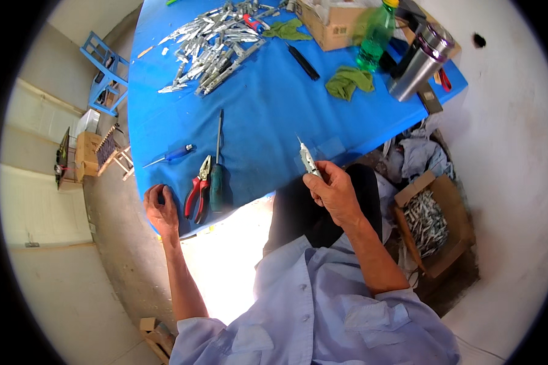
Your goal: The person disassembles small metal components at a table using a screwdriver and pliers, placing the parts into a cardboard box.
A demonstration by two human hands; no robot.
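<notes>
Between the thumb and fingers of my right hand [338, 193] is a slim silver metal piece [307, 158] with a thin needle-like tip pointing up and away. It is held above the near edge of the blue-covered table [256, 134]; its exact kind is unclear. My left hand [162, 210] rests at the table's near left corner, fingers loosely curled and apart from the thumb, with nothing visible in them. Just right of it lie red-handled pliers [196, 198] and a green-handled screwdriver [217, 188]. A smaller blue screwdriver [178, 153] lies beyond that hand.
A heap of similar silver pieces [216, 52] covers the far left. Toward the far right are a black pen-shaped tool [302, 62], green cloth [349, 83], a green bottle [374, 42], a steel flask [421, 64] and a carton [329, 30]. A box of metal pieces [429, 225] sits below, right.
</notes>
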